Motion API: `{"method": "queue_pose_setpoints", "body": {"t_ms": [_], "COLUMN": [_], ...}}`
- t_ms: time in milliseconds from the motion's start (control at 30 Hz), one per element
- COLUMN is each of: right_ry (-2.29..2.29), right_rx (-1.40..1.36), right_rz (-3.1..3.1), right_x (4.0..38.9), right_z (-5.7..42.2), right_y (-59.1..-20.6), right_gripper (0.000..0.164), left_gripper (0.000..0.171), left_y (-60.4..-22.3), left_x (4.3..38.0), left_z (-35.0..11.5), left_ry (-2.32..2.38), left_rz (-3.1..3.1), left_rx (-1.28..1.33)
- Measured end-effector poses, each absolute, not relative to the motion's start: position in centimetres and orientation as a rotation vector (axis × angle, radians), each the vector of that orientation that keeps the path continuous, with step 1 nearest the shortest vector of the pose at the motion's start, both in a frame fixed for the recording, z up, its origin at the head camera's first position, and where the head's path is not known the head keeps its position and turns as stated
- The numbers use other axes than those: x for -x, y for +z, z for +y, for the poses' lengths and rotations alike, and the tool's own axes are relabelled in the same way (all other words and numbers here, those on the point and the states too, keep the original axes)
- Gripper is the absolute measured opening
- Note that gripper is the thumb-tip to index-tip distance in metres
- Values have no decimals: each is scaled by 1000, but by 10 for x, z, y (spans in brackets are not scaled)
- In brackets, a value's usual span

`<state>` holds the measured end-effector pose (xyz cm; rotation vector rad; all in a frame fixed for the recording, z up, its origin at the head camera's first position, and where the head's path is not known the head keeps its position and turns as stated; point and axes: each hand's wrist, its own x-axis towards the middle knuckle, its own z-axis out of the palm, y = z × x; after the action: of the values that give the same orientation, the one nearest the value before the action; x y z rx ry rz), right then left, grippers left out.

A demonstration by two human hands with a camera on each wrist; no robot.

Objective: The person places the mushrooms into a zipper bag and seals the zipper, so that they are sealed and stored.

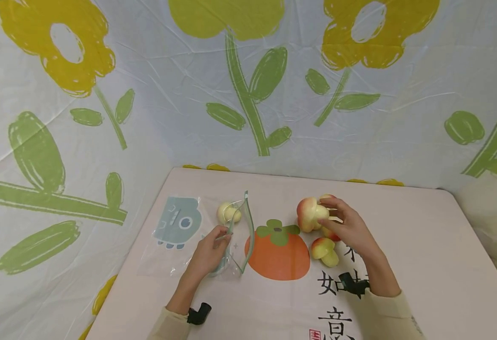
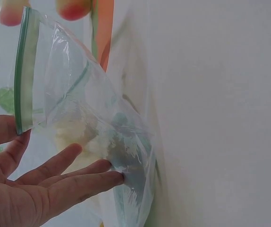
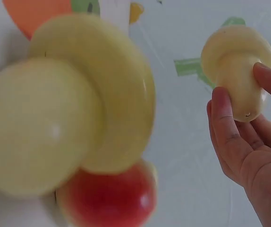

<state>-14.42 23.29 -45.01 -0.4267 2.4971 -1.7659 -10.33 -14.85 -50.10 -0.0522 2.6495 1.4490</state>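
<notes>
A clear zip bag (image 1: 250,236) with a green-edged mouth and a blue-grey cartoon print lies on the left, its mouth standing partly apart. My left hand (image 1: 211,248) pinches one edge of that mouth between thumb and finger; the other fingers stretch along the plastic in the left wrist view. Inside the bag is a pale yellow, rounded piece (image 1: 227,213). My right hand (image 1: 350,228) holds a toy mushroom (image 3: 234,85) by its pale stem, thumb on one side and fingers on the other. Another toy mushroom (image 1: 326,251) lies near that hand.
Red-and-yellow toy pieces (image 1: 332,234) lie partly hidden under and behind the right hand. The pale table mat (image 1: 423,245) bears an orange persimmon print (image 1: 278,257) and black characters. A flower-patterned cloth (image 1: 155,71) hangs behind and at the sides.
</notes>
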Motion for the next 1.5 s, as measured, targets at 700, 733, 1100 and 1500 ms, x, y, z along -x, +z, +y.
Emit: {"method": "queue_pose_setpoints", "body": {"t_ms": [700, 733, 1100, 1500], "right_ry": [-1790, -1792, -1741, -1562], "right_rx": [527, 527, 557, 585], "right_rz": [2396, 2388, 2316, 2401], "right_x": [159, 160, 165, 167], "right_z": [171, 167, 130, 98], "right_y": [-456, -457, -472, -495], "right_gripper": [49, 49, 49, 49], "left_gripper": [16, 16, 14, 12], "left_y": [-503, -503, -502, -501], "left_x": [103, 102, 103, 102], "left_z": [-149, -149, -148, -149], "left_ry": [1476, 1477, 1476, 1488], "left_rz": [2649, 2650, 2652, 2664], "left_rx": [44, 46, 49, 40]}}
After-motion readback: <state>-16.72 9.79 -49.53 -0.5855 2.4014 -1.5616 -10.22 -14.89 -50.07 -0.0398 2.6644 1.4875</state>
